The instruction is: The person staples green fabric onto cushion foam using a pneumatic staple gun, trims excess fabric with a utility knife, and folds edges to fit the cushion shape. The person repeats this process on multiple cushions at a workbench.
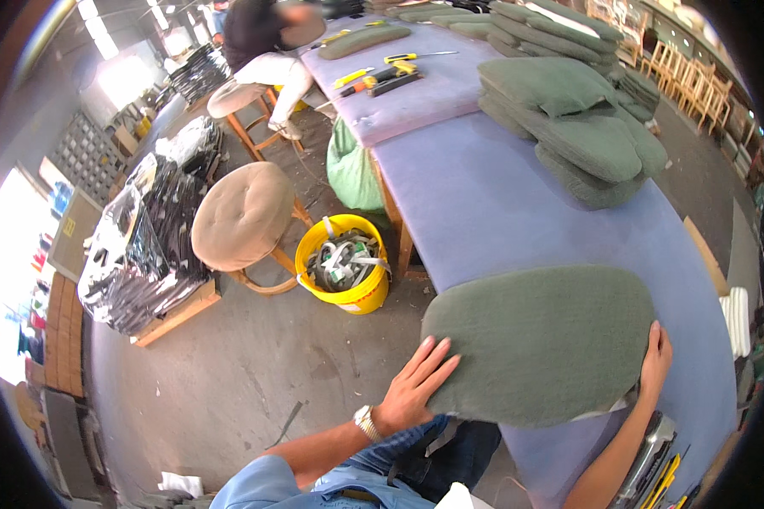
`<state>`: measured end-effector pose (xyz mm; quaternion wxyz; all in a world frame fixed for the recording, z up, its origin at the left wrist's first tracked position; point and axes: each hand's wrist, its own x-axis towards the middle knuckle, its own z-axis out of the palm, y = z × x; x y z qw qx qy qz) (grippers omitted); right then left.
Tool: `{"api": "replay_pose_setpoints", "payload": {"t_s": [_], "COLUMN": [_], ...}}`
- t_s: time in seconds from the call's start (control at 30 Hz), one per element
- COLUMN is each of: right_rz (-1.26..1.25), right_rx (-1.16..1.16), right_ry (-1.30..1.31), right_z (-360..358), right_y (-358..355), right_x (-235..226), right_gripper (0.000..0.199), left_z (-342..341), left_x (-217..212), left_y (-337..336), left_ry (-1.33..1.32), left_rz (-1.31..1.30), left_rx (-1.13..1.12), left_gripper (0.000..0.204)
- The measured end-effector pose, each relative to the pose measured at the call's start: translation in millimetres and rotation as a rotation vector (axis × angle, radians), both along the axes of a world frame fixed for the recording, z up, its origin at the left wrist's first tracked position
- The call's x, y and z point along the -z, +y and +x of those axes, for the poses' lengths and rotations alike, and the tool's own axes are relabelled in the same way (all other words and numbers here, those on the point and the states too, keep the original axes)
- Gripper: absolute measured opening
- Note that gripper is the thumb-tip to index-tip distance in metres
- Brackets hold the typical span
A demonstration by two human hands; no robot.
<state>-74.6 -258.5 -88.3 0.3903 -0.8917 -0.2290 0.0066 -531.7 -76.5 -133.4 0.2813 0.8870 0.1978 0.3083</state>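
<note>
A dark green upholstered seat cushion (539, 343) lies in front of me, over the near end of the blue-covered table (501, 195), its near left side reaching past the edge. My left hand (418, 383) holds its left edge, fingers straight on the top face and thumb out of sight. At the opposite edge, my right hand (654, 363) grips the side, with part of its fingers hidden. A bit of pale material shows under the cushion near my right wrist. To the right of my right forearm lie a metal tool (651, 450) and a yellow-handled tool (664, 480).
Green cushions (581, 136) are stacked farther along the table, beside drills (390, 81) and a screwdriver (399, 58). Left of the table stand a yellow bucket (361, 297) of scraps and a padded stool (242, 216). Another person (259, 42) sits at the far left.
</note>
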Motion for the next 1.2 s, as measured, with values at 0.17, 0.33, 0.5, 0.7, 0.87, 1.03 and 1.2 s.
{"api": "replay_pose_setpoints", "payload": {"t_s": [0.17, 0.33, 0.5, 0.7, 0.87, 1.03, 1.2], "right_rz": [0.083, 0.028, -0.084, -0.028, 0.000, 0.096, 0.172], "right_rx": [0.043, 0.092, 0.139, 0.133, -0.037, -0.090, -0.140], "right_ry": [0.031, 0.089, 0.103, 0.119, 0.234, 0.452, 0.304], "right_z": [-13.0, -5.4, 8.7, -1.7, -7.0, -50.6, -55.4], "right_y": [-7.9, -9.4, -17.4, -7.3, -29.8, -91.8, -135.4], "right_x": [8.0, 10.2, 8.2, 10.5, -34.5, -154.4, -204.2], "right_gripper": [0.046, 0.044, 0.042, 0.041, 0.040, 0.037, 0.036], "left_z": [-13.6, -10.2, -1.7, 48.3, 46.6, 20.4, 27.0], "left_x": [-3.5, -61.6, -93.2, -84.6, -130.0, -197.2, -251.0], "left_y": [-8.4, -2.5, 15.9, 35.0, 41.0, 0.3, -47.2], "left_ry": [0.182, 0.429, 0.215, 0.318, 0.442, 0.452, 0.303], "left_rz": [-0.086, -0.296, -0.585, -0.811, -0.745, -0.823, -1.171], "left_rx": [-0.029, 0.058, 0.076, -0.416, -0.484, -0.378, -0.354], "left_gripper": [0.108, 0.097, 0.080, 0.079, 0.084, 0.075, 0.063]}}
